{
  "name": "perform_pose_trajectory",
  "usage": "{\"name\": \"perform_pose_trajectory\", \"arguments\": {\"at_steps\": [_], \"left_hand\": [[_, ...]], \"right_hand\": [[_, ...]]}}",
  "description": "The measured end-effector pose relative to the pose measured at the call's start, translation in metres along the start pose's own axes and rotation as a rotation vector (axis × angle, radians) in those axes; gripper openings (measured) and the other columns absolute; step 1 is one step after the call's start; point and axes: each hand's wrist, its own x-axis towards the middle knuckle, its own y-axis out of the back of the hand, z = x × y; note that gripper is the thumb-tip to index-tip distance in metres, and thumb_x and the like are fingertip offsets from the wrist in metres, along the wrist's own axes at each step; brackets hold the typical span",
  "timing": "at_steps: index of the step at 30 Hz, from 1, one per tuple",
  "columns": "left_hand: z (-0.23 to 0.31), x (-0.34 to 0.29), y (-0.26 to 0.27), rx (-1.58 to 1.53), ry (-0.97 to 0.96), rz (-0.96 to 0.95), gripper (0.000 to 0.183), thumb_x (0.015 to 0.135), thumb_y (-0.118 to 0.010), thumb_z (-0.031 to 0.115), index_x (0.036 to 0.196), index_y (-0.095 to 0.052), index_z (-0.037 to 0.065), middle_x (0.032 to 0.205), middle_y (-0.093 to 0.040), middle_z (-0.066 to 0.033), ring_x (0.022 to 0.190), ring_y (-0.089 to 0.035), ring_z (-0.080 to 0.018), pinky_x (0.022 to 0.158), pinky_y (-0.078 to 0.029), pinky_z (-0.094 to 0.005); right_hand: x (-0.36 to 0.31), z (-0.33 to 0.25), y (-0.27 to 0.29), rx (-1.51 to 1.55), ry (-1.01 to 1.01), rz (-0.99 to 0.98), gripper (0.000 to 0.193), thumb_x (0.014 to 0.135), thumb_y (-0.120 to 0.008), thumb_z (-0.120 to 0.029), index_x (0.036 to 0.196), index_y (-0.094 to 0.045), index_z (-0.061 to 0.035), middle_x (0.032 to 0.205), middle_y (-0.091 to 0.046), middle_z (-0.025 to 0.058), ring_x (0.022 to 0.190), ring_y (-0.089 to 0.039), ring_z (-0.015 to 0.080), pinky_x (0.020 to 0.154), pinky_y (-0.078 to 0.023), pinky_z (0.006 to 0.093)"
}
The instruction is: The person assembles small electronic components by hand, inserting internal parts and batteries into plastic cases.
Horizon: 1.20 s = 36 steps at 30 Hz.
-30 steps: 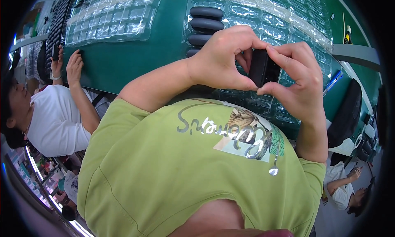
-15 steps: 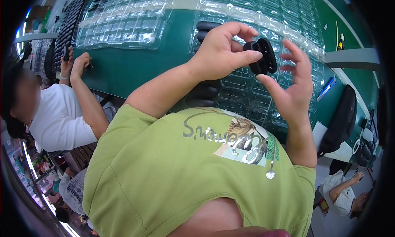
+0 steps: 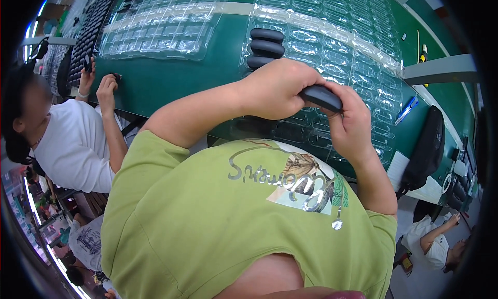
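Observation:
A black, rounded earbud case (image 3: pixel 322 97) is held between my two hands over the clear plastic tray (image 3: pixel 340 52), its lid down. My left hand (image 3: pixel 282 89) grips the case's left end, fingers curled around it. At the other end, my right hand (image 3: pixel 354 123) pinches it between thumb and fingers. Similar black cases (image 3: pixel 266 49) lie stacked in a column in the tray's left pockets, just beyond my left hand. More dark cases (image 3: pixel 254 125) sit partly hidden under my left forearm. Many of the tray's other pockets show bare clear plastic.
Another clear tray (image 3: pixel 161 34) lies on the green table (image 3: pixel 155 84) to the left. A co-worker (image 3: pixel 72 148) handles small black parts there. On the right are a blue cutter (image 3: pixel 407 110), a grey metal bar (image 3: pixel 441 70) and a black pouch (image 3: pixel 424 148).
The earbud case was open in my left hand with my right hand spread beside it; now it is closed, lower, and held by both hands.

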Motion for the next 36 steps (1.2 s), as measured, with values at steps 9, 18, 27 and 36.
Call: {"name": "perform_pose_trajectory", "arguments": {"at_steps": [9, 18, 27, 36], "left_hand": [[0.001, 0.007, -0.003, 0.23, 0.083, -0.059, 0.027, 0.074, -0.072, 0.002, 0.099, -0.061, 0.002, 0.089, -0.066, -0.0153, 0.083, -0.065, -0.0348, 0.069, -0.05, -0.0406], [-0.03, 0.005, 0.006, -0.62, 0.202, 0.163, 0.028, 0.081, -0.077, 0.003, 0.104, -0.061, 0.001, 0.086, -0.068, -0.0041, 0.069, -0.064, -0.0072, 0.059, -0.053, -0.0212], [-0.041, -0.01, 0.022, -0.757, 0.351, 0.316, 0.026, 0.08, -0.077, 0.005, 0.101, -0.063, 0.0, 0.076, -0.067, -0.005, 0.058, -0.063, -0.0093, 0.05, -0.049, -0.0207], [-0.093, -0.03, 0.083, -0.712, 0.31, 0.979, 0.029, 0.085, -0.074, 0.015, 0.105, -0.063, -0.002, 0.083, -0.069, -0.0088, 0.061, -0.062, -0.0098, 0.053, -0.049, -0.0217]], "right_hand": [[0.011, 0.009, -0.006, -0.182, 0.133, 0.109, 0.03, 0.077, -0.063, 0.002, 0.106, -0.066, -0.0022, 0.085, -0.065, 0.015, 0.075, -0.064, 0.0336, 0.069, -0.052, 0.0383], [0.049, 0.007, 0.014, 0.56, -0.448, -0.094, 0.028, 0.092, -0.066, -0.012, 0.118, -0.064, -0.0024, 0.096, -0.068, 0.0054, 0.083, -0.063, 0.009, 0.071, -0.051, 0.0239], [0.081, 0.018, 0.0, 0.438, -0.199, -0.112, 0.031, 0.089, -0.071, -0.012, 0.117, -0.066, 0.0013, 0.097, -0.069, 0.0051, 0.084, -0.062, 0.0097, 0.075, -0.05, 0.0237], [0.155, 0.033, -0.038, -0.087, 0.022, -0.025, 0.028, 0.088, -0.07, -0.016, 0.111, -0.067, -0.002, 0.094, -0.069, 0.0097, 0.079, -0.065, 0.018, 0.073, -0.051, 0.03]]}}
